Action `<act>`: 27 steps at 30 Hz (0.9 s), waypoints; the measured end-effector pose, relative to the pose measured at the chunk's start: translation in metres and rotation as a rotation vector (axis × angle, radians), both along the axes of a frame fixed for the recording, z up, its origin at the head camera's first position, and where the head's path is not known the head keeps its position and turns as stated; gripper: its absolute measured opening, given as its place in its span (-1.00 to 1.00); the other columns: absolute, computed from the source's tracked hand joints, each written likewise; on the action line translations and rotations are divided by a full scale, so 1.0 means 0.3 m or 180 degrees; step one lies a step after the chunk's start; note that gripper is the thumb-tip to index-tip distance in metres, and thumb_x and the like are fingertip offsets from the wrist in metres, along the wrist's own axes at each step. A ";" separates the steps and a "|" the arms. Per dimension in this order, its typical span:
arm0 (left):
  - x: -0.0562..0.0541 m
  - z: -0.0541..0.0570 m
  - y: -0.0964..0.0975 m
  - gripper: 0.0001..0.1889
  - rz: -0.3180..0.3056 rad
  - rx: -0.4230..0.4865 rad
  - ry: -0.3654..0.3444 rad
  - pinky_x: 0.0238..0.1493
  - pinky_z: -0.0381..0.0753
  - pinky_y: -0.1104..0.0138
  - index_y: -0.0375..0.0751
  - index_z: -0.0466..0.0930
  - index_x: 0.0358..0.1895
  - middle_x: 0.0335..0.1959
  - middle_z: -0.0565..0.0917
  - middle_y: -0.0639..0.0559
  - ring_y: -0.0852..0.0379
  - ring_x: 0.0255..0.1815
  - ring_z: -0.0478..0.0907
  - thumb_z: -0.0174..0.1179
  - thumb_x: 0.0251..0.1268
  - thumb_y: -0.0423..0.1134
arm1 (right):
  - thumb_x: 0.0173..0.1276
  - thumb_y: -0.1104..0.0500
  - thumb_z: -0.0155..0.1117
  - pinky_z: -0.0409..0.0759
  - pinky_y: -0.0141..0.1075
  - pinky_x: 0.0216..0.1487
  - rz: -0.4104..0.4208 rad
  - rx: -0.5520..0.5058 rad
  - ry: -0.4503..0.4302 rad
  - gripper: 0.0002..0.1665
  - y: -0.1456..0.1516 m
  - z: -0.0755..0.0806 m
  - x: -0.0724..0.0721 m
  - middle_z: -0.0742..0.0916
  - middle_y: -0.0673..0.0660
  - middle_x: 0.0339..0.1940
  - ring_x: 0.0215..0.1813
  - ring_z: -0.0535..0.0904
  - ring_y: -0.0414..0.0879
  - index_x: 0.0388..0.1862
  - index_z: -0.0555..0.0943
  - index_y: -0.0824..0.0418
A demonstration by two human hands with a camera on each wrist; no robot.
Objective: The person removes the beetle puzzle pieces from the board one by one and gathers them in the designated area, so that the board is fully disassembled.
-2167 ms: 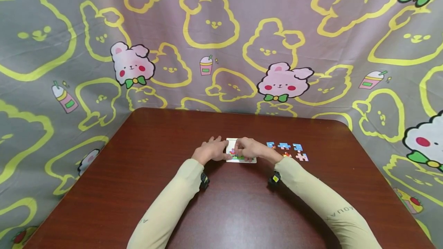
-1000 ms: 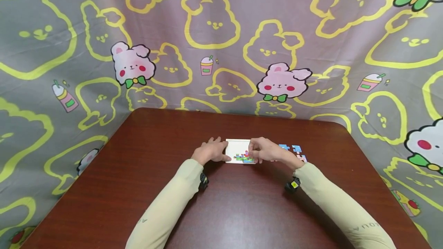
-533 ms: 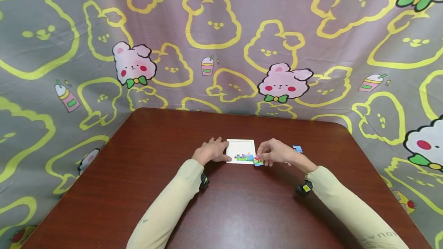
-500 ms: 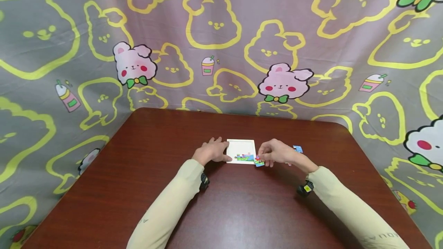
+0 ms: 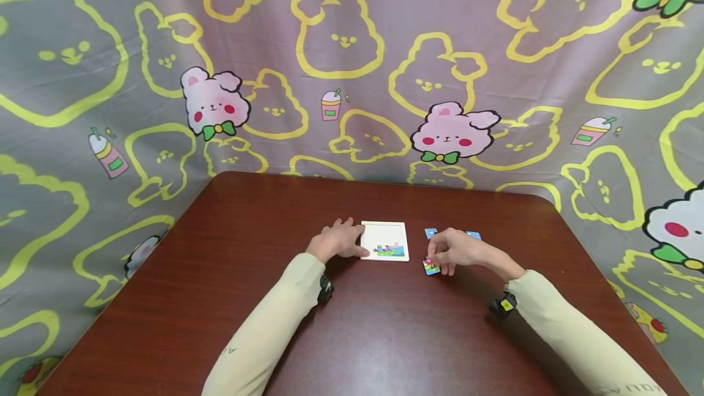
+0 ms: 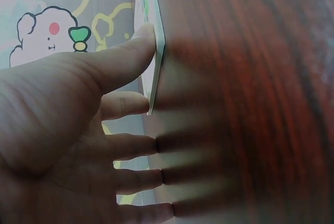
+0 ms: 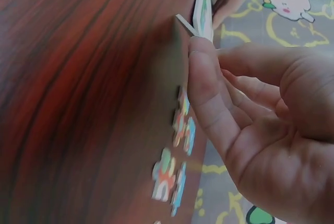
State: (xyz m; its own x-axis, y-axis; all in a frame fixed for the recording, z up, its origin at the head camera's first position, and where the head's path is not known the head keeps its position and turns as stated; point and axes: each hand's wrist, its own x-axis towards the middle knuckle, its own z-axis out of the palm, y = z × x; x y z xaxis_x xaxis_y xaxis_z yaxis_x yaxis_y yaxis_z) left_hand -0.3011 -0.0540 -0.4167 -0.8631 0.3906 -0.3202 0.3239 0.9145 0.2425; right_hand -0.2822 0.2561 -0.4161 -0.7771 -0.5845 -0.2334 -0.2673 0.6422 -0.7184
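Observation:
A white puzzle tray point(image 5: 384, 233) lies flat on the table, with a few joined pieces along its lower right. My left hand point(image 5: 337, 241) holds still at the tray's left side. In the left wrist view, the thumb point(image 6: 136, 57) rests on the tray's edge point(image 6: 160, 41) and the other fingers stretch out straight beside it. To the right of the tray, my right hand point(image 5: 458, 249) pinches a colourful puzzle piece point(image 5: 431, 267) between thumb and forefinger. That piece is tilted on edge in the right wrist view.
Loose puzzle pieces point(image 7: 164, 177) lie on the table beyond and under the right hand; blue ones point(image 5: 431, 233) show partly in the head view. The brown table point(image 5: 352, 322) has a patterned cloth point(image 5: 352, 78) hanging behind it.
My right hand has drawn a puzzle piece out of the tray's lower right and moved it rightward, off the tray and towards me. My left hand has stayed at the tray.

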 end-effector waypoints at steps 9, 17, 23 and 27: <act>-0.003 0.001 0.006 -0.24 0.0034 -0.0011 -0.0016 0.53 0.04 -0.14 0.05 0.09 0.56 0.61 0.02 -0.13 -0.24 0.62 -0.11 0.11 0.39 0.18 | 0.34 0.33 0.26 0.70 -0.11 -0.49 0.0057 -0.0039 -0.0118 -0.94 0.046 -0.018 0.001 0.72 0.21 -0.46 -0.56 0.69 0.00 -0.30 0.59 0.34; -0.007 -0.005 0.009 -0.24 0.0028 -0.0007 -0.0027 0.53 0.04 -0.14 0.07 0.09 0.56 0.61 0.02 -0.12 -0.25 0.62 -0.12 0.10 0.39 0.19 | 0.35 0.28 0.29 0.69 -0.11 -0.51 -0.0036 -0.0075 -0.0256 -0.87 0.068 -0.027 0.008 0.71 0.22 -0.52 -0.56 0.67 0.00 -0.28 0.56 0.35; -0.007 0.002 0.007 -0.24 0.0004 -0.0020 -0.0039 0.54 0.03 -0.14 0.05 0.07 0.57 0.62 0.00 -0.13 -0.25 0.62 -0.12 0.09 0.40 0.18 | 0.39 0.25 0.27 0.68 -0.14 -0.53 -0.0009 0.0015 -0.0298 -0.85 0.069 -0.028 0.003 0.69 0.19 -0.57 -0.57 0.64 -0.03 -0.28 0.54 0.34; -0.009 0.002 0.010 -0.23 0.0021 -0.0029 -0.0045 0.54 0.03 -0.14 0.05 0.07 0.57 0.62 0.00 -0.13 -0.25 0.62 -0.12 0.09 0.39 0.19 | 0.38 0.28 0.25 0.67 -0.13 -0.55 0.0031 0.0129 -0.0307 -0.87 0.067 -0.019 0.001 0.68 0.18 -0.57 -0.59 0.63 -0.03 -0.30 0.52 0.34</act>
State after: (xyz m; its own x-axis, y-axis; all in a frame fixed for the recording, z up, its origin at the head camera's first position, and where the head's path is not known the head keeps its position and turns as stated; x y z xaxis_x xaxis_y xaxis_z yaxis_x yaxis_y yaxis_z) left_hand -0.3037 -0.0510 -0.4160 -0.8610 0.3820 -0.3359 0.3145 0.9188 0.2387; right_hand -0.2820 0.2762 -0.4219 -0.7442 -0.5805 -0.3304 -0.2045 0.6689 -0.7146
